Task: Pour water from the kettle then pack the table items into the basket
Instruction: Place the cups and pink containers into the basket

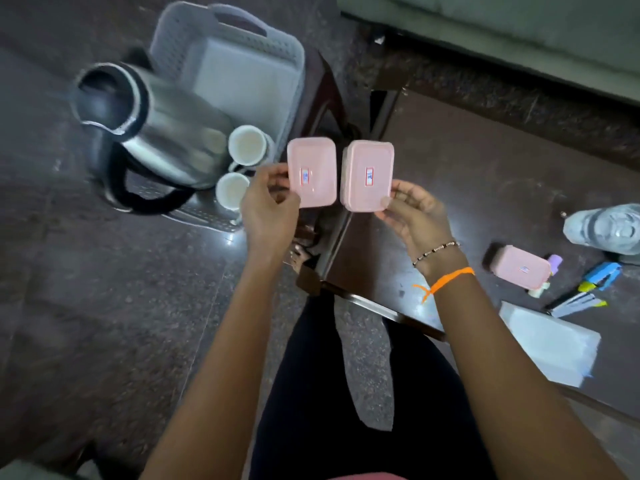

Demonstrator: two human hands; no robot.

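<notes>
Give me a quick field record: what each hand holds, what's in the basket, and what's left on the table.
left hand: holds left pink box
right hand: holds right pink box
basket: kettle, two white cups
table: third pink box, stapler, pens, white packet, bottle

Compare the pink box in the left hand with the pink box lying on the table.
The left hand holds its pink box up near the basket; the table's pink box rests untouched among stationery. The held one faces the camera; the other lies angled. Both are pink, lidded and labelled.
</notes>
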